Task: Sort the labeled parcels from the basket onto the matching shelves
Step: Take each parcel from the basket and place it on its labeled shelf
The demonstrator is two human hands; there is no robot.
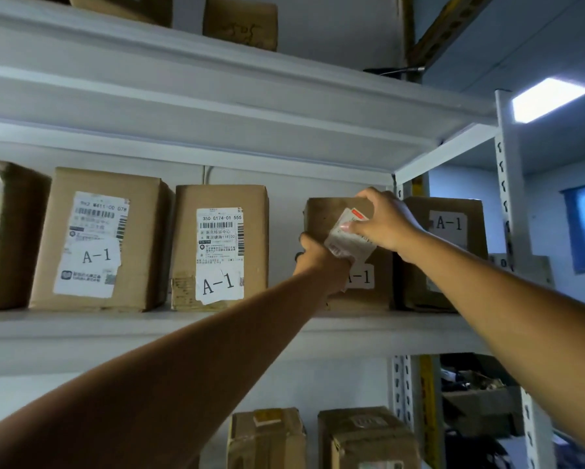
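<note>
1. The left hand is gripping the lower left edge of a cardboard box just right of the frame's centre, fingers curled round the side and out of sight behind it.
2. The right hand is holding the same box at its upper right corner, fingers curled over the top and thumb pressing a loose, peeling label on the front.
3. The box is sitting on, or just above, the middle shelf; its base is hidden by the left wrist, so I cannot tell whether it is fully resting yet. Part of an "A-1" tag is showing beneath that wrist.
4. It is going into the gap between a box marked "A-1" in the middle of the frame and another "A-1" box at the right, which it is nearly touching.
5. To do this well, the hands should probably be pushing it straight back until the base is fully on the shelf, keeping it upright with the tag facing out.
6. The right-hand neighbour is close, so sliding squarely should avoid knocking it.
7. Letting go one hand at a time seems wise.
</note>
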